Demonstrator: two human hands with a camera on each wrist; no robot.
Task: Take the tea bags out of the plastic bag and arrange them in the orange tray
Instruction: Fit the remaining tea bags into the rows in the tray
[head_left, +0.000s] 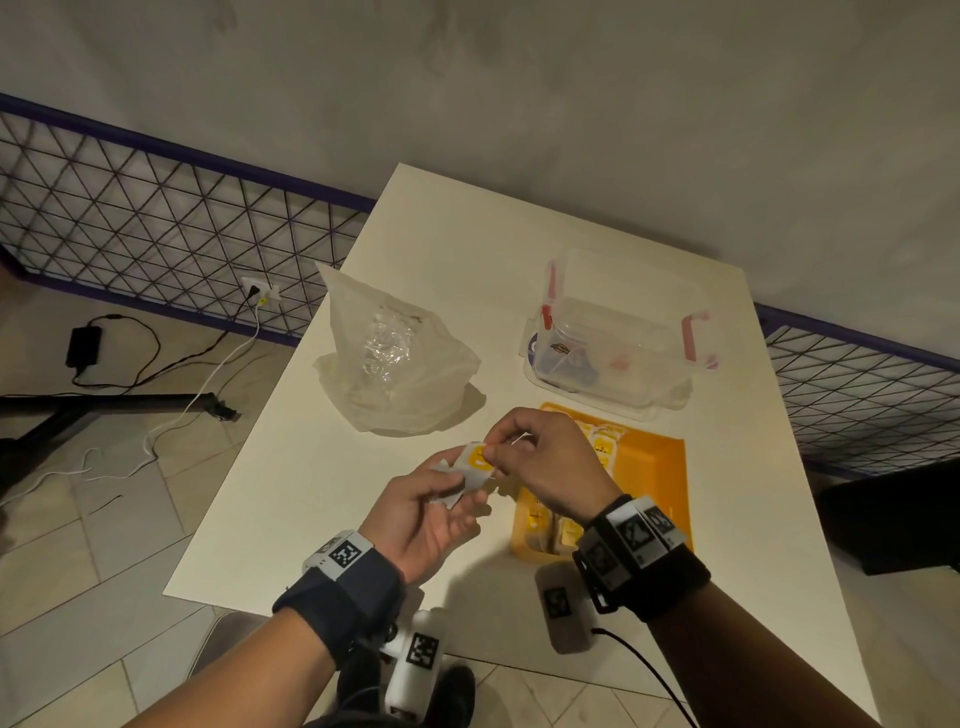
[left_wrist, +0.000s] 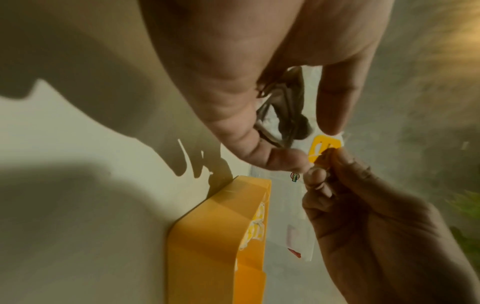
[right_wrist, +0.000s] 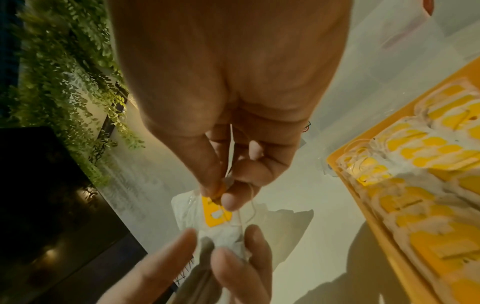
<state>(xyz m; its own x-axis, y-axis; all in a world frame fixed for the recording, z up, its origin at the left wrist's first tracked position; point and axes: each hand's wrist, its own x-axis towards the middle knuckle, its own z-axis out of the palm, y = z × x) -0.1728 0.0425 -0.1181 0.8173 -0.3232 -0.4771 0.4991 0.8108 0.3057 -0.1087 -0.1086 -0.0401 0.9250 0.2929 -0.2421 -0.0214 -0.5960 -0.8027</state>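
Both hands meet over the white table (head_left: 322, 457), just to the left of the orange tray (head_left: 660, 467), and share one tea bag (head_left: 467, 475) held clear of the tabletop. The left hand (head_left: 431, 512), palm turned up, has its thumb and fingers curled round the white paper body of the bag, gripping it from below; in the right wrist view those fingertips (right_wrist: 231, 265) close on the bag's lower end. The right hand (head_left: 550, 462) comes from above with thumb and forefinger drawn tight together, pinching the top edge of the yellow tag (right_wrist: 215, 211), while its other fingers fold loosely into the palm; a thin string loops beside the pinch. Several tea bags (right_wrist: 420, 164) with yellow tags already lie in overlapping rows inside the tray. Farther back on the table the crumpled plastic bag (head_left: 395, 364) sits to the left, well apart from the hands, and a clear lidded container (head_left: 618, 332) with red latches stands just behind the tray
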